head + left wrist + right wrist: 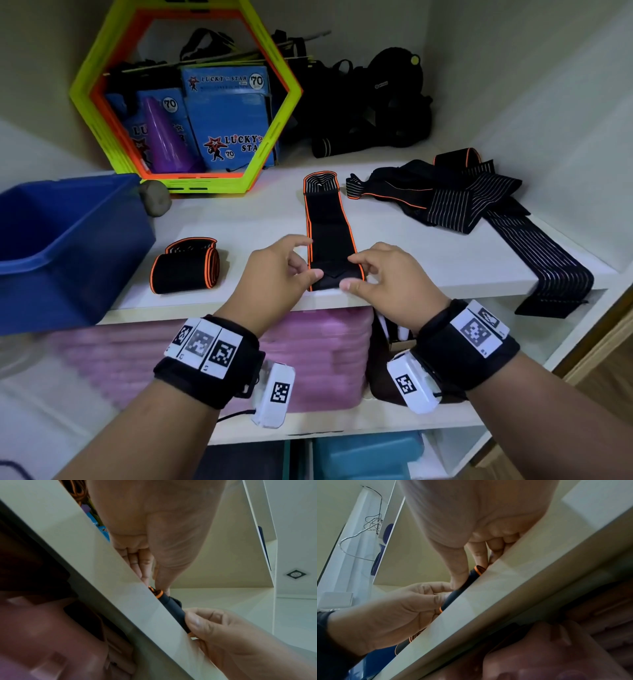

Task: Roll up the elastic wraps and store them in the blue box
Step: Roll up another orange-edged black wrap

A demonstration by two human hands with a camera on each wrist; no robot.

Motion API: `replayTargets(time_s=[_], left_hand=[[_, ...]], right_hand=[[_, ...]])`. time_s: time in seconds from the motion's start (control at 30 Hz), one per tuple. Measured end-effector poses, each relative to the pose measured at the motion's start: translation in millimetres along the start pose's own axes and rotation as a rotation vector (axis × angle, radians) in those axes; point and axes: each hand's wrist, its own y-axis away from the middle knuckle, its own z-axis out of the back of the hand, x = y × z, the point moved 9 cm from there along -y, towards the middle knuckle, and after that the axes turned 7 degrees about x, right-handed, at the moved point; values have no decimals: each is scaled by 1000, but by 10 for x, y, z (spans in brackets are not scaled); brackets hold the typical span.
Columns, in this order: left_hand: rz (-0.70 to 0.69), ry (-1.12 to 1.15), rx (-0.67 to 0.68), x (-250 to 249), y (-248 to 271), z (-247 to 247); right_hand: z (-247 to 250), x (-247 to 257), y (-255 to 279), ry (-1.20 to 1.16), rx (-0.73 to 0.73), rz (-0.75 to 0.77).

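Pinching the near end of the flat orange-edged wrap (329,236) at the shelf's (428,260) front lip, left hand (274,270) and right hand (390,274) should keep the first turn tight and edges aligned; 1 rolled wrap (186,265) waits beside the blue box (68,246).

Elastic wraps lie in several states on a white shelf (428,253), beside the blue box.

A black wrap with orange edging (329,236) lies flat, running from the shelf's front edge toward the back, its near end turned into a small tight roll and its far end showing grey stripes. A finished rolled wrap (186,265), black with orange edges, rests on its side to the left, just beside the blue box (68,246), an open plastic bin at the shelf's left end. At right, loose striped wraps (459,198) sit in a tangled heap, one long strip trailing over the front edge.
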Motion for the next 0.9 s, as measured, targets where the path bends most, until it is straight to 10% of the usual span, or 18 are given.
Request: replayTargets(time_s=[0.2,0.9], left_hand=[[-133,-162,116,-55,7,-96],[357,-140,67,182,-158,-121]], right_hand=[[-26,-83,27,64,50,-15],[40,-322,-256,-18,-2,-318]])
